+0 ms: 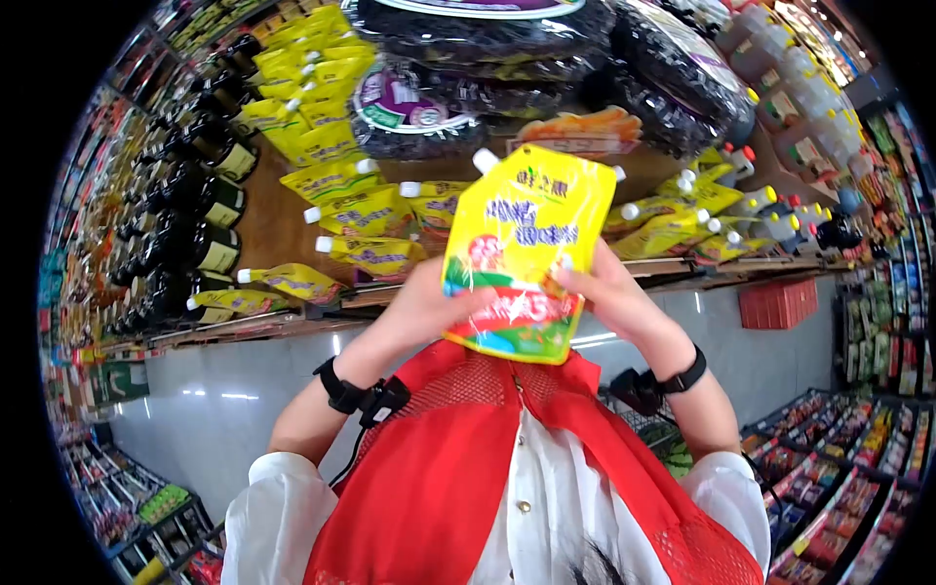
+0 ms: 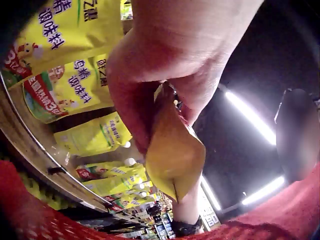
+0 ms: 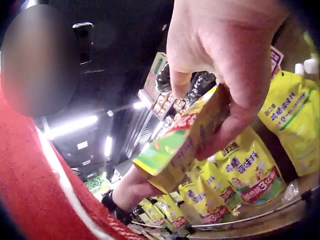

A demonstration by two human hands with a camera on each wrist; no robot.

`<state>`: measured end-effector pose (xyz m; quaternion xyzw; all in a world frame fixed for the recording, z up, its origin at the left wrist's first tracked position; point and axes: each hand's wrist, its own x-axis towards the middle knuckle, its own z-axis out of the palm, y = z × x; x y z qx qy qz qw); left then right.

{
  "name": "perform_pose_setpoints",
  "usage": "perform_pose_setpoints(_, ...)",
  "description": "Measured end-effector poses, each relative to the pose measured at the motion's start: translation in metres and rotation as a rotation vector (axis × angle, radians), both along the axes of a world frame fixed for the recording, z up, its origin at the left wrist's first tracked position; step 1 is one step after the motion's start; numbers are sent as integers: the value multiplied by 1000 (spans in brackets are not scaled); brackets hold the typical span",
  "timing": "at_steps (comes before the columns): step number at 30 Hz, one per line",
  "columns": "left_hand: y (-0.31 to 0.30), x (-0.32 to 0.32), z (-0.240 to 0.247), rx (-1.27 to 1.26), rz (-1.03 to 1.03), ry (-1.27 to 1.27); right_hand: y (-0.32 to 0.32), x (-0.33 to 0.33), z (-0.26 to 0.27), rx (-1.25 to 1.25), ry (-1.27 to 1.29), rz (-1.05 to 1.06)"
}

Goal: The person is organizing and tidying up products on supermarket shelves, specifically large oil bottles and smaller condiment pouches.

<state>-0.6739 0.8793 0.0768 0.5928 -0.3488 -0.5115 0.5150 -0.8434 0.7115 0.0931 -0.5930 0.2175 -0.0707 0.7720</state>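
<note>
A yellow pouch with a white cap (image 1: 531,249) is held up before the chest, its printed front toward the head camera. The left hand (image 1: 439,297) grips its left edge, thumb across the front; the right hand (image 1: 614,292) pinches its right edge. In the left wrist view the pouch's bottom (image 2: 175,155) shows below the left hand (image 2: 165,70). The right wrist view has the right hand (image 3: 225,75) with thumb and fingers on either side of the pouch (image 3: 172,147).
Similar yellow pouches (image 1: 366,210) stand on the wooden shelf (image 1: 283,195) behind, with dark bottles (image 1: 210,200) at the left and black packages (image 1: 487,88) at the top. A red crate (image 1: 778,303) is on the floor at the right.
</note>
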Motion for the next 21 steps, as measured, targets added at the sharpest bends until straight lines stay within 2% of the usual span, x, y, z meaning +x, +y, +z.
perform_pose_setpoints(1,11,-6,11,-100,-11,69,8,7,7,97,-9,21)
perform_pose_setpoints(2,13,-4,14,-65,-77,115,12,-3,16,191,5,-6)
perform_pose_setpoints(4,19,-12,31,212,47,655,12,-6,22,634,174,-3)
perform_pose_setpoints(5,20,-13,29,248,27,772,13,-10,14,817,200,31)
perform_pose_setpoints(6,24,-12,27,243,45,769,19,-10,16,784,254,15)
perform_pose_setpoints(8,30,-11,27,435,-17,840,21,-9,10,790,328,27)
perform_pose_setpoints(10,34,-7,27,471,-3,846,17,-5,3,816,352,71)
perform_pose_setpoints(12,35,-4,22,343,-69,782,17,-4,1,837,371,101)
perform_pose_setpoints(15,39,-3,14,213,-101,647,20,0,7,535,412,77)
perform_pose_setpoints(16,40,-1,11,211,-96,647,20,2,7,533,412,83)
perform_pose_setpoints(18,40,4,1,56,-175,207,20,1,5,301,347,185)
perform_pose_setpoints(20,36,13,-7,51,-128,-88,19,5,2,238,337,186)
perform_pose_setpoints(21,34,15,-13,49,-80,-219,20,10,1,72,312,156)
